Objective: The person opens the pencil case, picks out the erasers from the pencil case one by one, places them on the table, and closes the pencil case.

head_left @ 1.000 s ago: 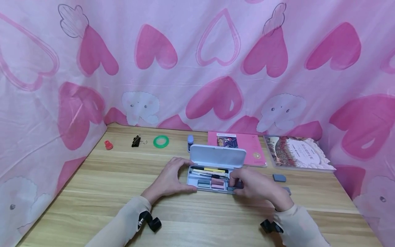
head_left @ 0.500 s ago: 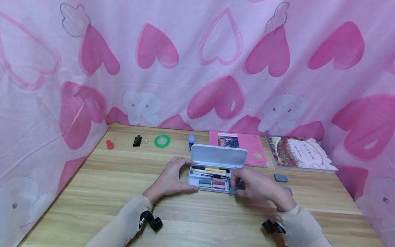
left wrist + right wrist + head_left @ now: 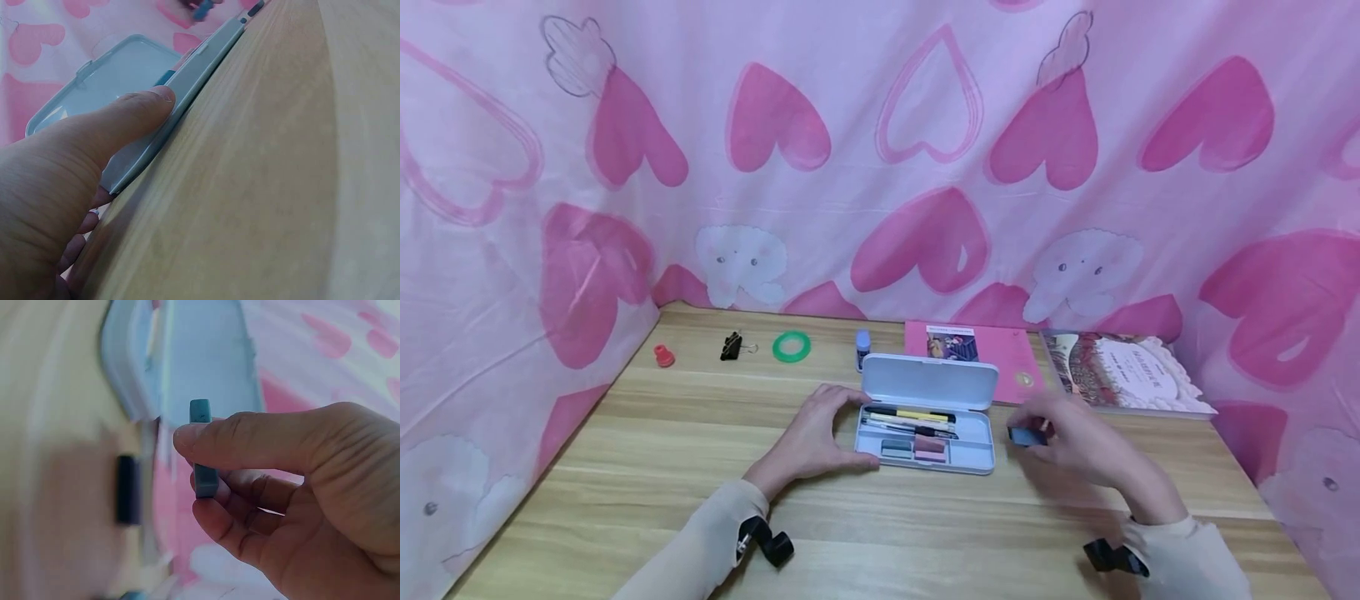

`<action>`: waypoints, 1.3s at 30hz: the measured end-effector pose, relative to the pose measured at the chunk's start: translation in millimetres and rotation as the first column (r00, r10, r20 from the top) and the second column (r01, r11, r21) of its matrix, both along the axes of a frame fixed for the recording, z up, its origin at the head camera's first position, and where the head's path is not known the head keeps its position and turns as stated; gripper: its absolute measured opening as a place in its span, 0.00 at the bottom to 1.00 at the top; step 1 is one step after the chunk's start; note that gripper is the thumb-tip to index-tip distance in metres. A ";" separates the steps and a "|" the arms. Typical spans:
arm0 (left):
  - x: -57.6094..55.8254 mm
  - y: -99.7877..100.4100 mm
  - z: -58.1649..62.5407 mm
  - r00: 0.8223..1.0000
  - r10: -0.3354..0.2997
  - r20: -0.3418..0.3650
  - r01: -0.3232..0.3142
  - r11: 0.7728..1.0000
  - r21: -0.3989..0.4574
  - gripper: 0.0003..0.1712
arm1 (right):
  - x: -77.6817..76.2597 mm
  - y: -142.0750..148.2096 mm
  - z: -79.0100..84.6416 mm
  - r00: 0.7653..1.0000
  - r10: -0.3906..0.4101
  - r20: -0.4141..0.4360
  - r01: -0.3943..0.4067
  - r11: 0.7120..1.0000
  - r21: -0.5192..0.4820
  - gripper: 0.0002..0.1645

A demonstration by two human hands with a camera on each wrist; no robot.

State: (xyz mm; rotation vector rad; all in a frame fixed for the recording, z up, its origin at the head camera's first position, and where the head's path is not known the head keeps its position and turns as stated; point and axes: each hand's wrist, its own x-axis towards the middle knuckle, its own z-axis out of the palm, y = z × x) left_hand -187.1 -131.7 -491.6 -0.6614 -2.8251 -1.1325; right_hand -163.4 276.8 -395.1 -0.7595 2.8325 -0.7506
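A pale blue pencil case (image 3: 972,455) lies with its lid raised. My left hand (image 3: 818,433) grips its left end, thumb along the front edge and fingers round the far side. Pens (image 3: 910,417) fill the long section, and a teal eraser (image 3: 896,449) and pink erasers (image 3: 930,450) sit in the small front section. To the right of the case, my right hand (image 3: 1075,437) pinches a blue-green eraser (image 3: 206,481) between thumb and fingers, held above the table. A blurred dark block (image 3: 128,490) lies below it in the right wrist view.
Behind the case are a glue stick (image 3: 862,350), a pink booklet (image 3: 1011,358) and a book (image 3: 1131,371). Farther left lie green tape (image 3: 808,347), a black binder clip (image 3: 730,345) and a small red object (image 3: 663,356). Pink heart-print cloth (image 3: 917,233) borders the table.
My right hand has lifted from the right end of the pencil case and moved right with the eraser, baring that end's compartment. My left hand stays on the case.
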 end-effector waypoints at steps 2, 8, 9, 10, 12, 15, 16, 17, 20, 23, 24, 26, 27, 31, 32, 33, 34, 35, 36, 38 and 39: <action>0.1 0.1 -0.2 1.000 -0.002 0.000 0.002 1.000 -0.001 0.56 | 4.3 8.1 -6.6 1.000 -0.013 0.019 0.013 1.000 0.011 0.21; 0.8 0.1 0.3 1.000 0.003 0.008 -0.003 1.000 0.011 0.56 | 7.0 20.7 -28.2 0.999 0.009 0.038 -0.009 1.000 0.000 0.20; 0.8 0.3 0.1 1.000 0.003 0.009 -0.003 1.000 0.010 0.56 | 6.5 21.9 -30.7 0.999 0.012 0.039 -0.012 1.000 -0.004 0.21; 0.7 0.6 -0.2 1.000 0.001 0.009 -0.001 1.000 0.008 0.56 | 6.2 22.9 -32.8 0.999 0.010 0.044 -0.009 1.000 -0.005 0.20; 0.9 1.1 -0.6 1.000 0.000 0.009 0.000 1.000 0.006 0.56 | 6.1 24.5 -35.8 0.998 0.005 0.060 -0.005 1.000 -0.004 0.20; 1.1 1.9 -0.6 1.000 0.003 0.008 -0.003 1.000 0.004 0.56 | 6.9 26.2 -37.8 0.997 0.007 0.073 -0.006 1.000 -0.005 0.19; 1.1 2.2 -0.3 1.000 0.004 0.009 -0.004 1.000 0.007 0.56 | 7.3 26.6 -37.9 0.997 0.008 0.077 -0.008 1.000 -0.004 0.19; 1.1 2.4 0.3 1.000 0.004 0.008 -0.004 1.000 0.012 0.56 | 7.3 26.9 -37.7 0.997 0.011 0.080 -0.011 1.000 -0.004 0.19; 0.4 3.4 1.8 1.000 0.002 0.008 -0.002 1.000 0.016 0.56 | 5.7 27.5 -34.2 0.994 0.018 0.106 -0.017 1.000 -0.010 0.19; -0.2 4.0 2.4 1.000 0.001 0.011 -0.001 1.000 0.011 0.55 | 0.2 25.9 -25.0 0.993 0.039 0.109 -0.036 0.999 -0.026 0.19; -0.1 3.8 2.4 1.000 0.002 0.012 -0.002 1.000 0.009 0.55 | -2.0 24.0 -20.5 0.994 0.042 0.101 -0.039 0.999 -0.033 0.19; 0.4 3.0 2.2 1.000 0.005 0.016 -0.005 1.000 0.008 0.55 | -6.5 17.4 -10.3 0.997 0.047 0.062 -0.045 0.998 -0.045 0.18; 0.7 2.5 2.0 1.000 0.007 0.018 -0.007 1.000 0.008 0.55 | -8.6 12.5 -5.4 0.998 0.052 0.034 -0.050 0.997 -0.052 0.17; 1.3 0.7 1.4 1.000 0.010 0.019 -0.010 1.000 0.006 0.56 | -14.4 -15.4 9.1 0.996 0.082 -0.032 -0.085 0.993 -0.076 0.14; 1.2 0.6 1.1 1.000 0.009 0.018 -0.009 1.000 0.005 0.56 | -15.5 -23.5 10.5 0.994 0.096 -0.043 -0.100 0.992 -0.083 0.13; 1.0 0.7 1.0 1.000 0.009 0.016 -0.009 1.000 0.004 0.56 | -16.7 -31.7 11.2 0.993 0.111 -0.045 -0.115 0.989 -0.091 0.13; 0.9 0.8 0.9 1.000 0.008 0.013 -0.008 1.000 0.003 0.56 | -17.7 -39.7 10.9 0.991 0.129 -0.041 -0.132 0.986 -0.099 0.13; 0.9 0.9 0.9 1.000 0.007 0.010 -0.007 1.000 0.005 0.56 | -18.7 -47.6 9.8 0.989 0.145 -0.035 -0.148 0.983 -0.106 0.13; 0.9 1.2 0.8 1.000 0.006 0.008 -0.006 1.000 0.006 0.56 | -19.7 -55.4 8.2 0.986 0.166 -0.029 -0.168 0.979 -0.113 0.13; 0.5 0.6 0.8 1.000 0.003 0.002 -0.003 1.000 0.008 0.56 | -21.4 -70.6 2.1 0.982 0.191 -0.015 -0.191 0.976 -0.101 0.13; 0.1 0.4 0.6 1.000 0.000 -0.001 0.000 1.000 0.008 0.56 | -21.9 -77.3 -1.4 0.980 0.201 -0.003 -0.201 0.976 -0.090 0.12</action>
